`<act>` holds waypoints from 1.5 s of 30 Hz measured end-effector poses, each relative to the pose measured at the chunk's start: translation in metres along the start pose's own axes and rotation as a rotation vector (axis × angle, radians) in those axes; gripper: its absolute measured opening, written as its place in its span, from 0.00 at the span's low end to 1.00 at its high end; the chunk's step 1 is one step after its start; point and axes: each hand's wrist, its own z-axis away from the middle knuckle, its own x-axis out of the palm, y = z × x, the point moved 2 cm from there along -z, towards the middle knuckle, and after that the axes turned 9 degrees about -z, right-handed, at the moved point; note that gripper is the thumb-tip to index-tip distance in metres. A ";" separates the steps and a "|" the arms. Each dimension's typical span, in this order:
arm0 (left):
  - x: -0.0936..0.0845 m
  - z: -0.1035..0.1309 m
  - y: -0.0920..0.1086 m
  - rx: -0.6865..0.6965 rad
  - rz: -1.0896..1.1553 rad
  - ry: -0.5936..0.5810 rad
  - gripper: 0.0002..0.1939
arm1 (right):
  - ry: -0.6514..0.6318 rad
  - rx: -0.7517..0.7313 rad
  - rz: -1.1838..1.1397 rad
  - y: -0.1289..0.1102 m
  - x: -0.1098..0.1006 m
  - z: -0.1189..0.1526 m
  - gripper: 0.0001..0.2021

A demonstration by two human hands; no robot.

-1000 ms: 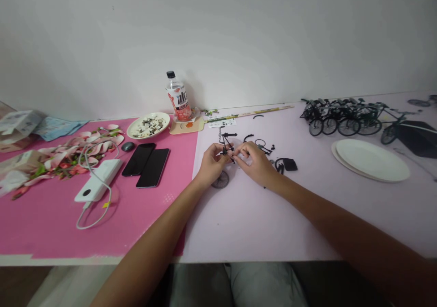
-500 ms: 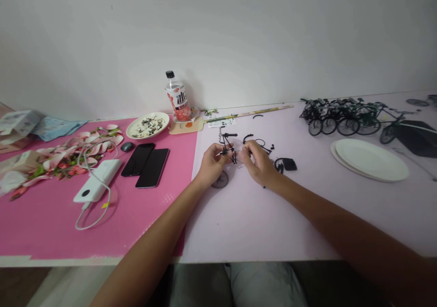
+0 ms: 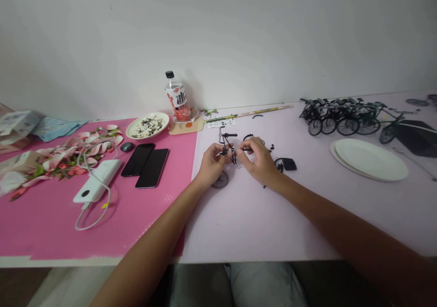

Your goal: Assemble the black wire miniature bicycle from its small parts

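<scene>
We are seeing black on the frame (image 3: 226,142) and rod (image 3: 246,149), and dark green on one bicycle (image 3: 372,111). Our table (image 3: 280,225) is showing pink with a white-dotted patch beside pale lilac. The bottle (image 3: 178,100) is wearing a red-and-white label with black lettering and a black cap (image 3: 170,74). We are also seeing pink petals (image 3: 99,148) with green leaves (image 3: 40,170), black phones (image 3: 152,168), a white cable (image 3: 109,197), white plates (image 3: 372,159) and a blue packet (image 3: 56,128).

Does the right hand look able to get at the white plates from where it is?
Probably yes: only small black parts lie between the right hand and the white plates, though it seems to hold a dark piece.
</scene>
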 end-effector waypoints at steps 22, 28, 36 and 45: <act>-0.003 -0.001 -0.002 0.020 -0.016 -0.017 0.25 | 0.002 -0.064 0.066 0.001 0.000 0.000 0.06; -0.003 -0.002 -0.004 0.029 -0.006 -0.030 0.25 | 0.000 -0.070 0.075 0.002 0.001 0.000 0.06; -0.003 -0.001 -0.004 0.014 -0.002 -0.022 0.25 | 0.020 -0.042 0.073 -0.001 0.000 0.000 0.06; -0.003 -0.002 -0.004 0.027 -0.001 -0.022 0.26 | -0.001 -0.031 0.057 0.001 0.000 0.000 0.05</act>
